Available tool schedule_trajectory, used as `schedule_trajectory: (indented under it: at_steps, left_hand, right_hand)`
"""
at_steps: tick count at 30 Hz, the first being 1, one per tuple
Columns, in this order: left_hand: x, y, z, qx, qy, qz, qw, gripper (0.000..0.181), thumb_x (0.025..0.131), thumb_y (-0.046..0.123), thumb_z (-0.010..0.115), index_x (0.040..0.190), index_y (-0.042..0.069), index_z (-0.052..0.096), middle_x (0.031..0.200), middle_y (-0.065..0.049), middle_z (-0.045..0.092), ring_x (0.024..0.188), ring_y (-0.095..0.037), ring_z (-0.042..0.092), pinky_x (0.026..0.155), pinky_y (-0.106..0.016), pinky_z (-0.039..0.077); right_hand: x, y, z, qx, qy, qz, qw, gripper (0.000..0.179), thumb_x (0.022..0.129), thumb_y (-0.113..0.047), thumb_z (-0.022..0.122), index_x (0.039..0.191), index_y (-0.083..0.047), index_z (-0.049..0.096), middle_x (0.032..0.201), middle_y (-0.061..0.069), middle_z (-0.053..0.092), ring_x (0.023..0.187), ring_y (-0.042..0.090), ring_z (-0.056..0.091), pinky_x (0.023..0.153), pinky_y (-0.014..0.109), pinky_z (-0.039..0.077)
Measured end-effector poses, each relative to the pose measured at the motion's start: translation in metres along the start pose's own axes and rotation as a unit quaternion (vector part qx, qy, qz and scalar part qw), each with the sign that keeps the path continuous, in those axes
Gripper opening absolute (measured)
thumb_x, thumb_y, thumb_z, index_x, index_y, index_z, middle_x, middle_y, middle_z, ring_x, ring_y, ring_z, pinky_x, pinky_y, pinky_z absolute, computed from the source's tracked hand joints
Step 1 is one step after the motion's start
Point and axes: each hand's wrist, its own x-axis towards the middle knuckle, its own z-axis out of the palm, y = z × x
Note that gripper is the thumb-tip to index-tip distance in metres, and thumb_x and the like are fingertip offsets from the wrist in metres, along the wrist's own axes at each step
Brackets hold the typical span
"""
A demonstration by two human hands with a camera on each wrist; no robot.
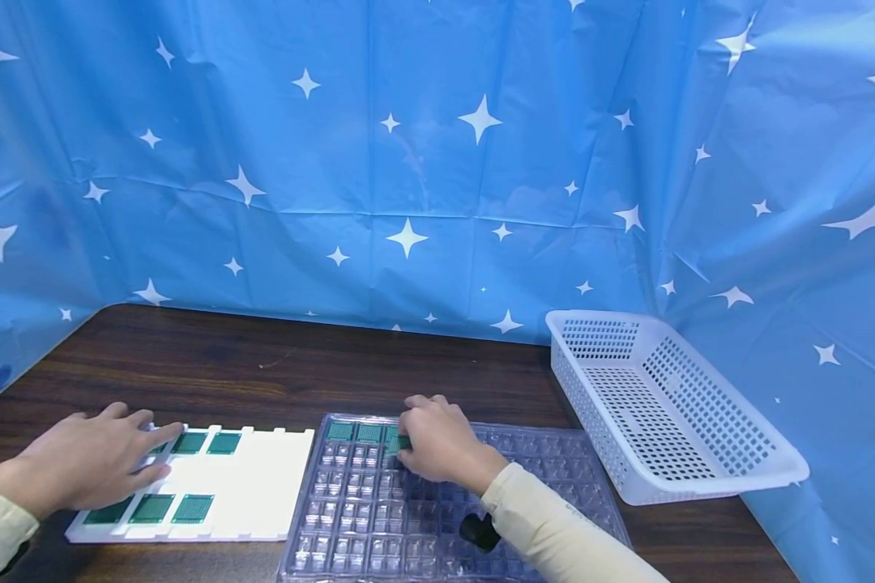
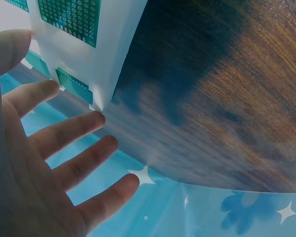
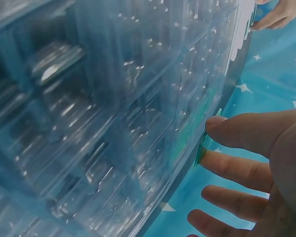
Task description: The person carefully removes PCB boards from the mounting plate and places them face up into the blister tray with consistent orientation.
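Your right hand (image 1: 441, 444) pinches a chip (image 3: 205, 142) at the clear tray (image 1: 368, 490); left of it, your left hand (image 1: 91, 460) (loosely spread!) is over a white board (image 1: 266, 486).

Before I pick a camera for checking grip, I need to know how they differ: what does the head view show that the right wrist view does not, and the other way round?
Only the head view: the white basket and the pale sleeves.

Only the right wrist view: the inner side of the right hand, its thumb and a fingertip plainly pinching a green piece.

Both: the clear tray, part of the white board, the left hand and the star-patterned blue curtain.
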Motion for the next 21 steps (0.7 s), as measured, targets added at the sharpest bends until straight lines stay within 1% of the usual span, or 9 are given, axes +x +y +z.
schedule_trajectory:
  at_steps: [3,7,10,15,19,21]
  left_hand:
    - [-0.001,0.002,-0.002,-0.001,-0.001,0.003,1.0000,0.069,0.088,0.066,0.052,0.129,0.012,0.061,0.116,-0.023,0.063,0.104,-0.049,0.057,0.080,-0.067,0.049]
    - [-0.002,0.004,-0.005,0.001,-0.006,0.001,1.0000,0.069,0.088,0.066,0.052,0.129,0.011,0.061,0.116,-0.023,0.063,0.104,-0.049,0.057,0.080,-0.067,0.049]
    - [-0.001,0.005,-0.005,0.003,-0.008,-0.001,1.0000,0.068,0.089,0.065,0.052,0.129,0.011,0.061,0.116,-0.024,0.063,0.104,-0.049,0.057,0.080,-0.067,0.049]
    - [0.001,0.003,-0.002,0.003,-0.014,-0.003,0.9999,0.069,0.088,0.066,0.052,0.128,0.010,0.061,0.116,-0.026,0.062,0.104,-0.051,0.056,0.080,-0.067,0.049]
    - [0.004,0.000,0.002,0.002,-0.017,-0.007,0.9998,0.072,0.087,0.069,0.051,0.128,0.010,0.061,0.116,-0.026,0.062,0.104,-0.052,0.056,0.080,-0.068,0.048]
    - [0.005,0.000,0.004,0.003,-0.014,-0.005,0.9999,0.074,0.087,0.071,0.050,0.128,0.011,0.061,0.116,-0.026,0.062,0.104,-0.052,0.056,0.080,-0.068,0.048]
  right_hand:
    - [-0.001,0.004,0.001,-0.007,0.006,0.002,1.0000,0.017,0.088,-0.027,0.073,0.074,-0.018,0.071,0.137,0.007,0.061,0.126,0.027,0.056,0.092,0.044,0.053]
    - [-0.001,0.010,0.003,-0.014,0.013,0.014,0.9997,0.013,0.087,-0.027,0.074,0.083,-0.015,0.075,0.134,0.006,0.063,0.124,0.027,0.058,0.094,0.043,0.053]
    - [-0.002,0.014,0.004,-0.011,0.010,0.028,0.9995,0.014,0.087,-0.027,0.074,0.090,-0.014,0.077,0.135,0.006,0.062,0.123,0.027,0.058,0.097,0.043,0.052]
    - [-0.001,0.020,0.007,-0.004,-0.001,0.038,0.9993,0.015,0.088,-0.028,0.073,0.091,-0.013,0.076,0.136,0.006,0.061,0.123,0.028,0.058,0.094,0.043,0.053]
    - [0.000,0.023,0.008,-0.005,0.001,0.040,0.9992,0.015,0.088,-0.027,0.073,0.094,-0.013,0.077,0.135,0.006,0.062,0.124,0.028,0.057,0.094,0.043,0.053]
    - [0.001,0.025,0.010,-0.008,0.004,0.042,0.9991,0.014,0.088,-0.026,0.073,0.093,-0.013,0.077,0.134,0.006,0.062,0.124,0.028,0.057,0.093,0.043,0.054]
